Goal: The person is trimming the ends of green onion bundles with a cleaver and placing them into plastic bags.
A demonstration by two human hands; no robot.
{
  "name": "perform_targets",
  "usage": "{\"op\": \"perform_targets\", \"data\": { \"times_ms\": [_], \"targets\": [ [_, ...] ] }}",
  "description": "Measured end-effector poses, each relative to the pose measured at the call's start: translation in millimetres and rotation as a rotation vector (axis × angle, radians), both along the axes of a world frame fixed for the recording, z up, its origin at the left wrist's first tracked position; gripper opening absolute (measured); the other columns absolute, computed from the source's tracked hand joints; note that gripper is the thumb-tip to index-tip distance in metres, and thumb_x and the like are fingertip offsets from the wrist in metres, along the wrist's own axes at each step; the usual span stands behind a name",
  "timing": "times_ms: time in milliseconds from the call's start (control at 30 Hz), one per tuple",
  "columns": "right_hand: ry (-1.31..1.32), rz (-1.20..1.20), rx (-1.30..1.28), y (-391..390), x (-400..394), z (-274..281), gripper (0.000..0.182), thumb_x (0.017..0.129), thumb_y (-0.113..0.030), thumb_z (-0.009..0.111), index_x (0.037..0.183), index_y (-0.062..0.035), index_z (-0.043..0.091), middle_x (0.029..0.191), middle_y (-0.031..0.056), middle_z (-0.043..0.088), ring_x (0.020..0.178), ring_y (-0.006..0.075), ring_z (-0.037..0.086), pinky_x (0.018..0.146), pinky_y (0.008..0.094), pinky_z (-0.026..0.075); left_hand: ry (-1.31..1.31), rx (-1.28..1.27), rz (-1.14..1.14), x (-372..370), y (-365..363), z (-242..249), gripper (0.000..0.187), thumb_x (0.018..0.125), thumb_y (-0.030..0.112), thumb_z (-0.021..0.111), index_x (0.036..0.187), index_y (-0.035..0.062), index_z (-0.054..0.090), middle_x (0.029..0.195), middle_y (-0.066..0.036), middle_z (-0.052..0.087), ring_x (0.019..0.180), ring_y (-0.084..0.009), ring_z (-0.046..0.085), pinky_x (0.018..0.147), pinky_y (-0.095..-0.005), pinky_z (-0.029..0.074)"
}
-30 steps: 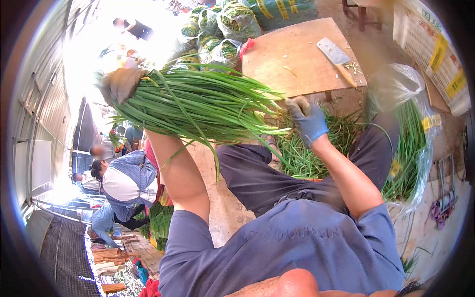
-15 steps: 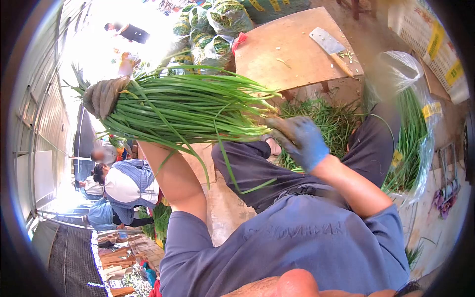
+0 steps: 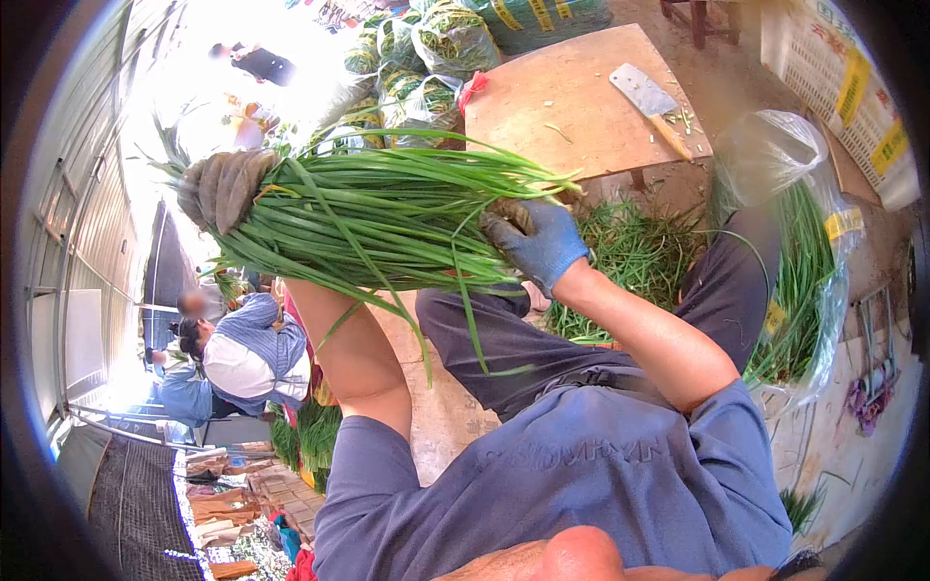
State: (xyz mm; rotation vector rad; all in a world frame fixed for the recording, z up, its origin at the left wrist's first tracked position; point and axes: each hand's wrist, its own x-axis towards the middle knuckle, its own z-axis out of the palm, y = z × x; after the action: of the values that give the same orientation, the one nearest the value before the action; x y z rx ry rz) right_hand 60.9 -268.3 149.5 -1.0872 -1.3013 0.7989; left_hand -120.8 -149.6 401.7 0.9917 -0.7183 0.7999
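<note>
A big bunch of long green chives [image 3: 387, 213] stretches sideways in front of my chest, above my knees. My left hand [image 3: 228, 189], in a dirty grey glove, is wrapped round the leafy end at the left. My right hand [image 3: 535, 237], in a blue glove with soiled fingers, closes on the pale stem ends at the right. Some long leaves hang loose below the bunch. A heap of loose green leaves [image 3: 630, 252] lies on the floor between my legs.
A low wooden table [image 3: 552, 97] ahead bears a cleaver [image 3: 644, 90] and scraps. To the right stands a clear plastic bag [image 3: 799, 261] of greens; filled bags [image 3: 450, 39] are piled at the back. People [image 3: 252, 353] bend over at the left.
My right hand has moved left and up along the stem ends and now closes on them. The bunch has shifted slightly right, still in my left hand.
</note>
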Motion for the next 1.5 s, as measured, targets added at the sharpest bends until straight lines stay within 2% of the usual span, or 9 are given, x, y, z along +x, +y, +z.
{"op": "perform_targets", "data": {
  "times_ms": [100, 267, 400, 500, 633, 933, 1200, 1333, 1500],
  "targets": [
    [-0.434, -0.159, 0.017, -16.5, 20.2, 16.7, 0.023, 0.091, -0.033, 0.062, 0.100, -0.0127, 0.066, 0.081, 0.0257, 0.065, 0.081, 0.0408, 0.066, 0.067, 0.0506, 0.052, 0.108, -0.097, 0.216, 2.5, -23.3, -4.8, 0.040, 0.100, 0.019, 0.045, 0.062, 0.0235, 0.053, 0.045, 0.012, 0.052, 0.041, -0.0002, 0.052, 0.060, -0.0162, 0.044],
    [-0.741, -0.062, -0.350, -24.5, 65.6, -57.7, 0.022, 0.090, -0.030, 0.059, 0.101, -0.0119, 0.064, 0.085, 0.0208, 0.069, 0.080, 0.0408, 0.068, 0.071, 0.0536, 0.053, 0.126, -0.034, 0.126, -7.0, -13.0, -5.4, 0.048, 0.100, 0.018, 0.045, 0.053, 0.0285, 0.048, 0.041, 0.015, 0.046, 0.039, 0.0016, 0.050, 0.062, -0.0125, 0.039],
    [-1.395, 0.525, -0.600, -45.9, 119.1, -190.7, 0.026, 0.090, -0.026, 0.060, 0.113, -0.0151, 0.063, 0.095, 0.0167, 0.071, 0.091, 0.0377, 0.068, 0.074, 0.0495, 0.053, 0.071, -0.101, 0.172, -22.3, -9.2, 4.8, 0.046, 0.100, 0.016, 0.044, 0.056, 0.0260, 0.051, 0.042, 0.013, 0.048, 0.039, 0.0000, 0.052, 0.053, -0.0127, 0.043],
    [-0.993, 0.113, -0.374, -61.5, 99.1, -64.6, 0.031, 0.088, -0.022, 0.063, 0.118, -0.0156, 0.063, 0.097, 0.0121, 0.071, 0.093, 0.0364, 0.067, 0.077, 0.0484, 0.052, -0.029, -0.177, 0.225, -18.6, -12.1, 7.1, 0.043, 0.099, 0.014, 0.045, 0.057, 0.0223, 0.051, 0.045, 0.009, 0.051, 0.040, -0.0023, 0.054, 0.043, -0.0160, 0.050],
    [-0.444, -0.086, 0.427, -59.7, 64.9, 13.3, 0.042, 0.083, -0.017, 0.065, 0.124, -0.0162, 0.062, 0.099, 0.0128, 0.070, 0.091, 0.0347, 0.065, 0.082, 0.0439, 0.049, 0.026, -0.049, 0.109, -23.7, 1.0, 9.1, 0.042, 0.100, 0.015, 0.046, 0.059, 0.0224, 0.051, 0.047, 0.009, 0.053, 0.041, -0.0026, 0.055, 0.046, -0.0166, 0.050],
    [0.000, 0.154, -0.116, -56.3, 16.2, 19.6, 0.045, 0.091, -0.026, 0.065, 0.133, -0.0139, 0.056, 0.087, 0.0199, 0.069, 0.081, 0.0388, 0.067, 0.070, 0.0470, 0.052, 0.013, -0.037, 0.094, -26.2, 9.6, 4.2, 0.039, 0.100, 0.016, 0.047, 0.062, 0.0221, 0.052, 0.049, 0.008, 0.055, 0.047, -0.0036, 0.058, 0.055, -0.0201, 0.052],
    [-0.165, -0.046, 0.199, -47.7, 15.2, 35.2, 0.043, 0.090, -0.022, 0.070, 0.128, -0.0063, 0.060, 0.080, 0.0179, 0.067, 0.069, 0.0332, 0.065, 0.064, 0.0382, 0.051, 0.106, -0.330, 0.091, -12.3, -22.0, 1.2, 0.031, 0.099, 0.017, 0.048, 0.069, 0.0195, 0.055, 0.056, 0.007, 0.055, 0.053, -0.0068, 0.056, 0.062, -0.0216, 0.048],
    [-0.309, -0.126, 0.321, -41.8, 16.4, 37.6, 0.036, 0.088, -0.022, 0.071, 0.118, -0.0044, 0.063, 0.086, 0.0206, 0.068, 0.079, 0.0396, 0.065, 0.067, 0.0417, 0.052, 0.047, -0.037, 0.085, 2.3, -17.5, -9.5, 0.023, 0.095, 0.013, 0.053, 0.072, 0.0164, 0.056, 0.068, 0.003, 0.061, 0.065, -0.0095, 0.061, 0.067, -0.0220, 0.047],
    [0.057, 0.000, 0.084, -40.0, 12.4, 52.3, 0.025, 0.091, -0.026, 0.066, 0.104, -0.0042, 0.067, 0.089, 0.0222, 0.068, 0.080, 0.0371, 0.066, 0.070, 0.0418, 0.052, 0.135, 0.152, 0.015, -5.2, 1.9, 0.9, 0.039, 0.100, 0.017, 0.044, 0.062, 0.0246, 0.051, 0.053, 0.011, 0.056, 0.054, -0.0049, 0.061, 0.068, -0.0231, 0.045]
  ]
}}
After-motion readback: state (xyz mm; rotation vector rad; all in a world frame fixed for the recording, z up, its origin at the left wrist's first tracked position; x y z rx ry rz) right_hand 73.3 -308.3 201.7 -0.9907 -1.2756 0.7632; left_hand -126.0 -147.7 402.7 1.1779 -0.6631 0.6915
